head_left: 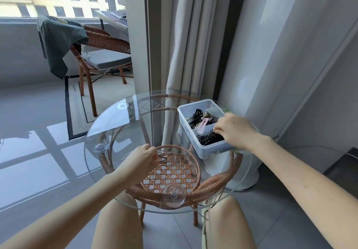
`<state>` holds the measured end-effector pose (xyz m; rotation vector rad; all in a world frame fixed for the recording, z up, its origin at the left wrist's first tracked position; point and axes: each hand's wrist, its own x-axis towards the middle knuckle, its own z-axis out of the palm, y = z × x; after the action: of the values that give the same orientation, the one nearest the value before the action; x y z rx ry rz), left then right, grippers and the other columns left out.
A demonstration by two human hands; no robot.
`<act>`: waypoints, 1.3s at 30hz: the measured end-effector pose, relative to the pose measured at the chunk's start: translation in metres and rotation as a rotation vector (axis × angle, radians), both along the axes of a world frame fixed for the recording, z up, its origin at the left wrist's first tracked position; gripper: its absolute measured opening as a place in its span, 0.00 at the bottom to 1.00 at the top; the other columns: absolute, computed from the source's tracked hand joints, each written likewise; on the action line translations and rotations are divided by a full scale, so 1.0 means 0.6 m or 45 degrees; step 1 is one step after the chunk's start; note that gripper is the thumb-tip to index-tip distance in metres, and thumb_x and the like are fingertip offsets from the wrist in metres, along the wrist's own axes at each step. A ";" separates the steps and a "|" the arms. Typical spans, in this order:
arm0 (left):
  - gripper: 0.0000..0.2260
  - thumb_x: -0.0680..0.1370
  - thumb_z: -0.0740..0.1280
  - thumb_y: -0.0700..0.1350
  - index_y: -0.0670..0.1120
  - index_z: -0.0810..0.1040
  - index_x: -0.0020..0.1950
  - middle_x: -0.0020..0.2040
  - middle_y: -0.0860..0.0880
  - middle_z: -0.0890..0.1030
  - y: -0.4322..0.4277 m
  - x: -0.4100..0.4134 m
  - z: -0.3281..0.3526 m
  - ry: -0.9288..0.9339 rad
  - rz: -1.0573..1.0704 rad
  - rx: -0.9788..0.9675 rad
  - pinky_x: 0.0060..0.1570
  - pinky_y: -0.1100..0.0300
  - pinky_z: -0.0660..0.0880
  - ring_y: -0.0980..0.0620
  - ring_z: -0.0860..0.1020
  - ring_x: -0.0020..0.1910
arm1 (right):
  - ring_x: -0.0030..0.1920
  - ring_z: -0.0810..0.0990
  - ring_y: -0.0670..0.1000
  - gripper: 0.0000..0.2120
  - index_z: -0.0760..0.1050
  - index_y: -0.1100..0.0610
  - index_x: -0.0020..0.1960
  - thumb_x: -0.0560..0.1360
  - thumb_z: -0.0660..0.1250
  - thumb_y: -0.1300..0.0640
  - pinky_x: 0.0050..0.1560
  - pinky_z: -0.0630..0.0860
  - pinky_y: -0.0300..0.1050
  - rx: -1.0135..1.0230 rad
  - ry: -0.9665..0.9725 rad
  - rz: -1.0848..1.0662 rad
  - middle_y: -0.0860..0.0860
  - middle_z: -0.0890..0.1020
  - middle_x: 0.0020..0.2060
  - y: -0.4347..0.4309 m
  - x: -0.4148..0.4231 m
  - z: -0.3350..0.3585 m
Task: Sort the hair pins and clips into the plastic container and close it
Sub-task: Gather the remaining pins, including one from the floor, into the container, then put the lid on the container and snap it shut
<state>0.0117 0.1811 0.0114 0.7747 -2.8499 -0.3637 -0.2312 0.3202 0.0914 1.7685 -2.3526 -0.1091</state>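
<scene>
A clear plastic container [186, 124] stands open on the right of the round glass table [108, 124]. Its far compartment holds black, pink and cream hair clips [201, 120]. Its near compartment holds a heap of black hair pins [208, 138]. My right hand [235, 129] hovers over the near compartment with its fingertips curled down among the pins. My left hand [144, 158] is at the table's middle and pinches a few black hair pins [162, 160] just above the glass. A green-edged lid [237, 149] seems to lie under the container, mostly hidden.
The glass top rests on a rattan frame [174, 171] with suction cups. My knees are under the table's near edge. Grey curtains [193, 45] and a white wall stand close behind the container. A rattan chair [100, 55] with a green cloth stands far left.
</scene>
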 end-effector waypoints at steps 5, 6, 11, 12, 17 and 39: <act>0.14 0.77 0.63 0.48 0.46 0.72 0.61 0.58 0.47 0.73 -0.002 -0.007 -0.004 -0.048 0.007 -0.084 0.56 0.59 0.72 0.50 0.72 0.56 | 0.56 0.77 0.58 0.16 0.73 0.56 0.58 0.78 0.58 0.46 0.50 0.74 0.50 -0.269 -0.058 -0.439 0.54 0.79 0.55 0.035 -0.023 0.001; 0.14 0.77 0.63 0.48 0.47 0.72 0.61 0.59 0.47 0.73 -0.003 -0.010 -0.005 -0.046 -0.008 -0.109 0.57 0.58 0.72 0.49 0.71 0.56 | 0.55 0.77 0.59 0.19 0.72 0.57 0.60 0.77 0.57 0.44 0.50 0.74 0.50 -0.221 -0.119 -0.534 0.56 0.79 0.56 0.039 -0.025 -0.002; 0.13 0.79 0.60 0.44 0.47 0.72 0.63 0.62 0.48 0.73 -0.008 -0.022 -0.004 -0.146 -0.102 -0.262 0.59 0.59 0.70 0.50 0.70 0.58 | 0.33 0.82 0.58 0.16 0.73 0.62 0.53 0.77 0.58 0.50 0.36 0.80 0.49 -0.205 -0.776 -0.740 0.59 0.83 0.39 0.038 -0.030 -0.022; 0.14 0.79 0.60 0.42 0.46 0.71 0.64 0.63 0.48 0.73 -0.006 -0.025 -0.003 -0.195 -0.116 -0.296 0.60 0.59 0.69 0.49 0.70 0.59 | 0.28 0.80 0.56 0.11 0.74 0.61 0.46 0.77 0.57 0.54 0.33 0.79 0.48 -0.241 -0.814 -0.749 0.59 0.82 0.33 0.037 -0.031 -0.023; 0.16 0.77 0.61 0.39 0.40 0.68 0.65 0.59 0.43 0.75 0.011 -0.030 0.001 -0.393 -0.132 -0.372 0.61 0.56 0.71 0.46 0.74 0.57 | 0.16 0.74 0.50 0.17 0.65 0.59 0.26 0.73 0.54 0.66 0.29 0.75 0.38 -0.419 -0.865 -0.800 0.58 0.80 0.22 0.028 -0.034 -0.028; 0.07 0.77 0.57 0.39 0.43 0.69 0.39 0.36 0.44 0.70 0.009 -0.055 0.172 -0.179 -0.159 0.187 0.30 0.64 0.61 0.51 0.63 0.30 | 0.28 0.81 0.55 0.18 0.75 0.69 0.39 0.78 0.57 0.55 0.29 0.79 0.46 -0.373 -1.297 -0.391 0.63 0.82 0.32 -0.012 0.114 -0.056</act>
<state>-0.0214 0.1864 0.1143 0.6737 -3.0395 -0.5631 -0.1625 0.3130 0.0577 1.4629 -3.0098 1.3054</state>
